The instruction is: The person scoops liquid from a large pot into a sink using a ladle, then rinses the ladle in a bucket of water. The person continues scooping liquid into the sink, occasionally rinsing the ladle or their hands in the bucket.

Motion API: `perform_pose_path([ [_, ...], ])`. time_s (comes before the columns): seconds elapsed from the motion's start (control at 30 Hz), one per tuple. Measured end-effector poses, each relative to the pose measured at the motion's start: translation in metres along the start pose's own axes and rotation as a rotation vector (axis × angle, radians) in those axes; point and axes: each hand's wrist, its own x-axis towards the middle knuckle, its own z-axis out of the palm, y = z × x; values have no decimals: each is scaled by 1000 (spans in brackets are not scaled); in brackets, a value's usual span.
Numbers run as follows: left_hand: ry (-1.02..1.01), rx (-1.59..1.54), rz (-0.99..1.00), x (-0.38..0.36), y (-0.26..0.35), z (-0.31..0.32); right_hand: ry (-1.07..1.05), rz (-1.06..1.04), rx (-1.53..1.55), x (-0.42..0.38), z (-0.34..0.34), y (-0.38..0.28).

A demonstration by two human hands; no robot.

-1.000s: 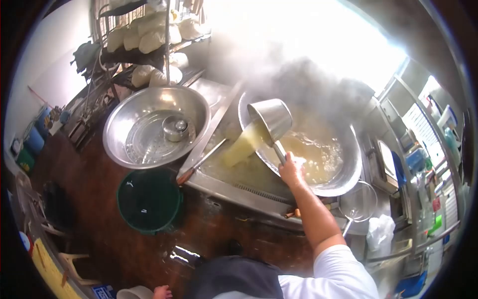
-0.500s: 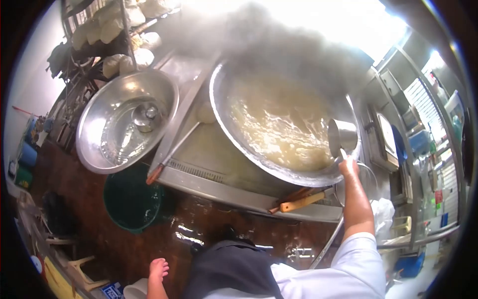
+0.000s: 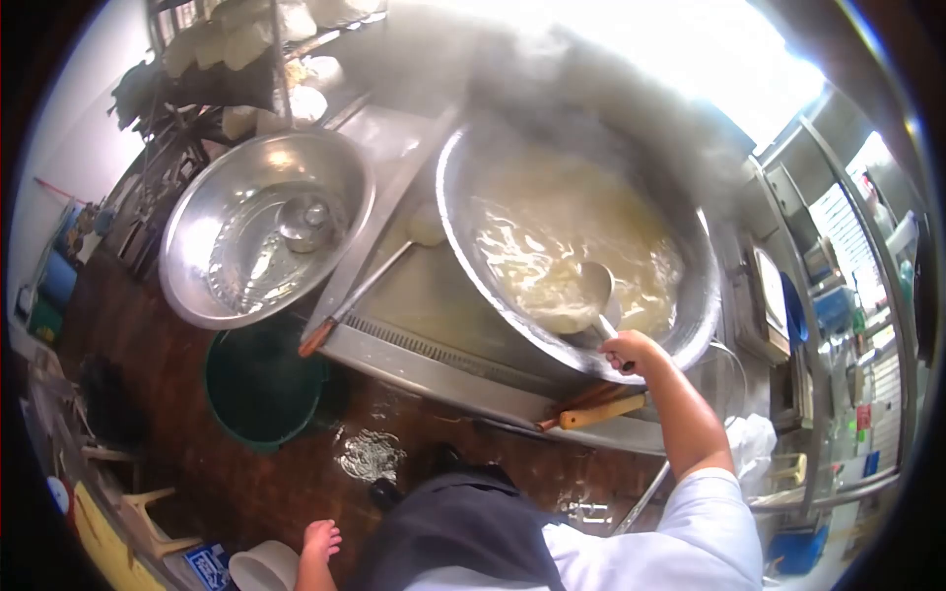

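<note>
My right hand (image 3: 634,354) is closed round the handle of a metal ladle (image 3: 595,286), at the near side of a large steaming pot (image 3: 711,330). The ladle's bowl is tilted down at the surface of the cloudy, yellowish liquid (image 3: 581,222), partly in it. My left hand (image 3: 321,539) hangs low beside my dark apron (image 3: 443,537), with loosely bent fingers and nothing in it. To the pot's left stands a wide steel basin (image 3: 187,291) holding clear water and a round metal vessel (image 3: 304,219).
A long-handled skimmer (image 3: 379,276) lies across the metal counter (image 3: 394,372) between basin and pot. A wooden-handled tool (image 3: 603,411) rests at the counter's front edge. A green bucket (image 3: 261,394) stands on the wet floor (image 3: 187,433). Steam blurs the pot's far side.
My right hand has moved left with the ladle, from the pot's right rim down to the liquid. The view has shifted slightly; my left hand still hangs low.
</note>
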Motion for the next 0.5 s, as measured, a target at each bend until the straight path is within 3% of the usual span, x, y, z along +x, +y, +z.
perform_pose_path([
  [0.23, -8, 54, 19, 8, -16, -29, -5, -115, 246, -62, 52, -11],
  [0.33, -10, 29, 20, 22, -27, -44, -39, -218, 202, -91, 82, -26],
  [0.5, -16, 14, 54, 32, -37, -61, 93, -423, 74, -108, 118, -42],
])
